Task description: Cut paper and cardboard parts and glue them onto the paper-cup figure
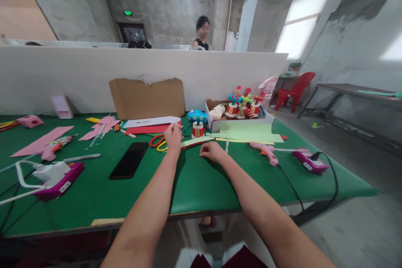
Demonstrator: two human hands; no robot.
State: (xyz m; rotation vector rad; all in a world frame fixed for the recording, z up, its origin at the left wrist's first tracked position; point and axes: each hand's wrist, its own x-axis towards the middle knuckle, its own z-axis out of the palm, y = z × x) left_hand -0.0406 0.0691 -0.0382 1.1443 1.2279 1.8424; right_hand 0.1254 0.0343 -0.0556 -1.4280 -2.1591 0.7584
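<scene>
My left hand (173, 137) is closed in a pinch above the table, beside scissors (161, 148) with red and yellow handles. Whatever is between its fingertips is too small to make out. Low over the green tabletop, my right hand (214, 152) has its fingers curled together, and their contents are hidden. A pale green paper strip (197, 140) lies between the hands, partly over the scissors. Just behind it stands a paper-cup figure (197, 129) with a blue head (197, 116) and coiled dark arms.
A box (216, 125) at the back holds several cup figures (241, 106). Green paper sheets (246, 132) lie before it. Pink glue guns (266, 152) and purple power strips (309, 161) flank the workspace. A black phone (129, 161) lies left; a cardboard panel (147, 98) stands behind.
</scene>
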